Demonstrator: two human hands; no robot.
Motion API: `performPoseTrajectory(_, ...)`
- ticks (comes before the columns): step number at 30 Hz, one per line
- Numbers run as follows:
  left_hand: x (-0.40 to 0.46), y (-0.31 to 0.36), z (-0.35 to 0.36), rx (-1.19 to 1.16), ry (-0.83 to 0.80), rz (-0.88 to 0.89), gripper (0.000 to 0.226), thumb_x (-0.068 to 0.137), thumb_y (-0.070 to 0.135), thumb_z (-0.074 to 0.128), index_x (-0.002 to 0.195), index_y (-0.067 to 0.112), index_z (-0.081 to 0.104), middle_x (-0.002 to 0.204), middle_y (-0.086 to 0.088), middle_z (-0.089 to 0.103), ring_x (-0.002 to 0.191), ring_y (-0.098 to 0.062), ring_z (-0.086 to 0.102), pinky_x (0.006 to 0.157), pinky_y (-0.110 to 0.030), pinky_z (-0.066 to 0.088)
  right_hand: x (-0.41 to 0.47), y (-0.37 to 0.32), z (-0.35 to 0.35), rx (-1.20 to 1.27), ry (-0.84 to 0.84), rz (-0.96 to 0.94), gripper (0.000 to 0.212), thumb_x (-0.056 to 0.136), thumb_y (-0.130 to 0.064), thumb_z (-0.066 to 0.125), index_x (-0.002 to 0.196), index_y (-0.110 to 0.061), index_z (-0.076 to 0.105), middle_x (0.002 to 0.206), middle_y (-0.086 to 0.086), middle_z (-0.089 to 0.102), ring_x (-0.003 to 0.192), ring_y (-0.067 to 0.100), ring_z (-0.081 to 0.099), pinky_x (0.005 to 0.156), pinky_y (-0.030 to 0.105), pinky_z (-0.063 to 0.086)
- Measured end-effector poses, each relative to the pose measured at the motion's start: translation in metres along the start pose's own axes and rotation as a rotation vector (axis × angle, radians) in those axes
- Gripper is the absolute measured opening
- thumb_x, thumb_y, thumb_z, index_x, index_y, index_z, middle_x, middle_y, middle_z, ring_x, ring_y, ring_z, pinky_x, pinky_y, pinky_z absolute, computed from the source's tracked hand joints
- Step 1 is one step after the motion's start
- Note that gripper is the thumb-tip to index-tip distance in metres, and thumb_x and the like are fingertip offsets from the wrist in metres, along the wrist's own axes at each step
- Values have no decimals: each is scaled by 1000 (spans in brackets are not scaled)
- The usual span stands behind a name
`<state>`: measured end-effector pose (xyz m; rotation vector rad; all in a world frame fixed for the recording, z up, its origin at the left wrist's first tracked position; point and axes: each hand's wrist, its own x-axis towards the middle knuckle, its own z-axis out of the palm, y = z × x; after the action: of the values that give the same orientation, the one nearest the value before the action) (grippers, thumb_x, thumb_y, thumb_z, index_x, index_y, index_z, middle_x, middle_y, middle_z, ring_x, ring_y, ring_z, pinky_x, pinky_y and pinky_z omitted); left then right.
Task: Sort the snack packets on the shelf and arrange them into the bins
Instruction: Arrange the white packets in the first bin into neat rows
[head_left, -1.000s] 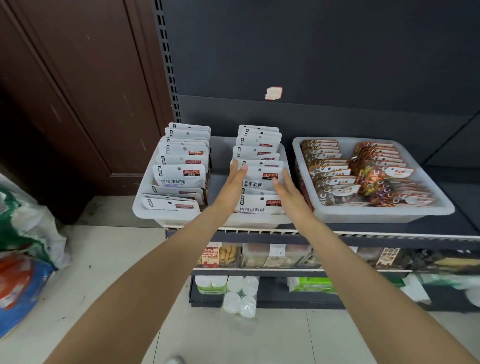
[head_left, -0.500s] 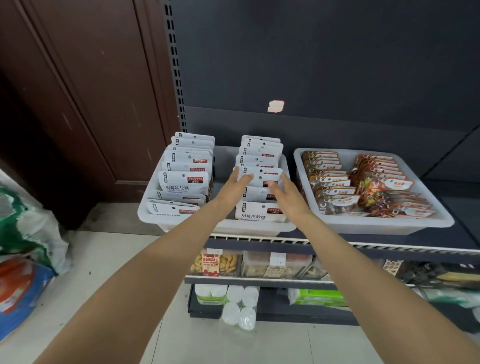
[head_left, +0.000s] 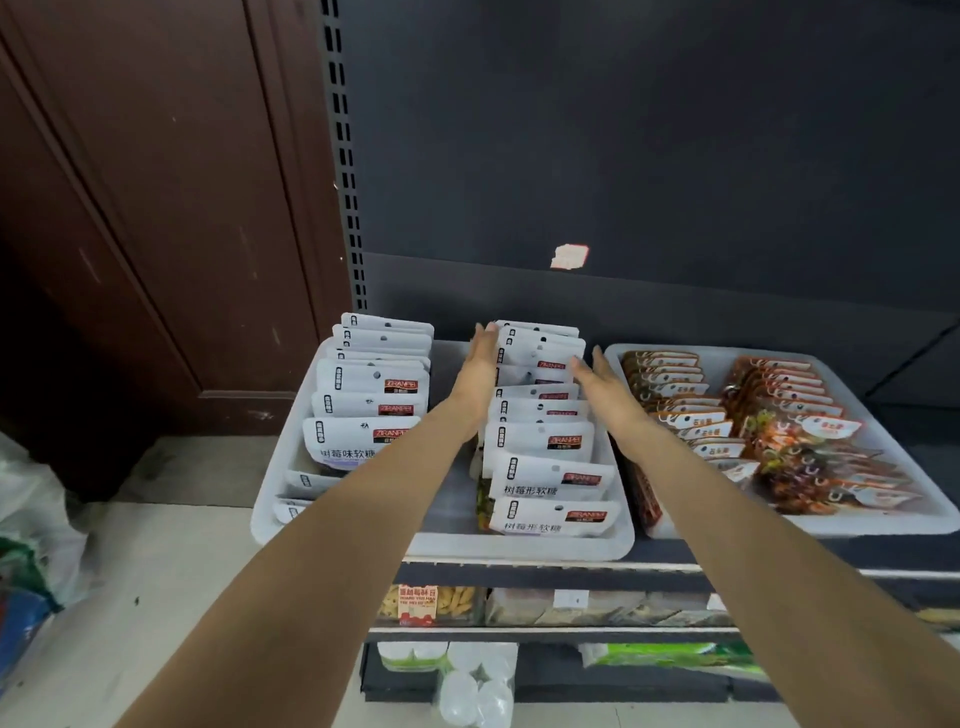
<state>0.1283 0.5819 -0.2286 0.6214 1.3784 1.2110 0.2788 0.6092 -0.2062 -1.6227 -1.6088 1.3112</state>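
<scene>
At the far left of the shelf (head_left: 519, 564), the left white bin (head_left: 270, 499) holds two rows of white gummy packets. The left-hand row (head_left: 371, 395) stands upright, front faces toward the camera, so the labels read at a glance. The left hand (head_left: 480, 366) lies flat along the left edge of the right-hand row (head_left: 543, 426), fingers (head_left: 485, 338) straight and together, gripping nothing. The right hand (head_left: 605, 387) mirrors it on that row's right edge, fingers extended and holding nothing; whether it touches the packets is hard to tell. Judging by this pose, the two palms bracket the row to square it up and keep the packets standing in line. Further right, the second white bin (head_left: 883, 522) carries two rows of orange-brown snack packets (head_left: 727, 421), leaning back in overlapping order, apparently already sorted.
</scene>
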Motion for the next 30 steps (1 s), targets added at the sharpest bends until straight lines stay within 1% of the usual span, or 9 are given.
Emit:
performPoseTrajectory(3,9,-1,-2,-102,-49,3,81,80,75,41,146,29,34,141,-11,48,124,-31,52,98,-48,47,19,-7,5,-1,-28,17,62,100,-44,32,151,-29,0,157,3,20,141,27,26,112,37,23)
performPoseTrajectory(8,40,-22,-4,-118,-99,-19,104,55,90,54,143,37,34,145,-8,44,127,-29,48,106,-52,38,34,-10,15,-19,-86,-82,58,99,-46,35,151,-34,11,158,-4,17,143,19,21,114,35,20)
performPoseTrajectory(12,19,-7,-1,-108,-11,51,72,83,72,45,146,49,18,148,7,34,136,-19,34,112,-47,30,36,5,9,52,-96,-144,54,99,-40,41,148,-37,19,154,-6,26,140,15,28,108,28,24)
performPoseTrajectory(14,16,5,4,39,42,93,59,93,63,31,147,47,11,153,1,29,138,-23,32,114,-43,25,37,8,10,3,-92,-181,57,99,-38,40,150,-33,14,155,-4,25,140,16,28,109,27,25)
performPoseTrajectory(17,13,14,5,458,73,172,53,100,50,20,150,34,10,157,-3,23,142,-26,24,113,-38,19,41,10,10,-175,-47,-204,59,100,-38,37,151,-27,8,157,-1,20,141,18,26,111,29,23)
performPoseTrajectory(20,7,12,-5,660,100,264,51,103,37,24,151,25,14,154,-9,26,138,-30,31,110,-38,27,41,11,2,-268,-26,-233,63,100,-32,39,151,-25,3,157,1,18,141,18,25,112,31,23)
performPoseTrajectory(22,4,8,-11,712,165,284,44,103,26,30,147,21,29,140,-15,45,122,-31,50,99,-32,39,39,15,-3,-314,-21,-298,58,99,-22,44,150,-21,17,153,3,28,137,19,32,109,26,26)
performPoseTrajectory(25,-2,4,-14,854,53,304,38,102,19,34,137,15,47,135,-11,51,120,-25,51,92,-20,36,36,23,-8,-393,13,-344,40,98,-14,46,138,-10,44,141,10,41,128,22,44,99,18,29)
performPoseTrajectory(30,-11,6,-24,1001,6,407,28,99,24,43,118,12,60,124,-8,57,109,-22,56,92,-23,41,35,16,-12,-396,10,-316,33,99,-15,45,130,-8,54,130,14,49,119,25,51,99,24,35)
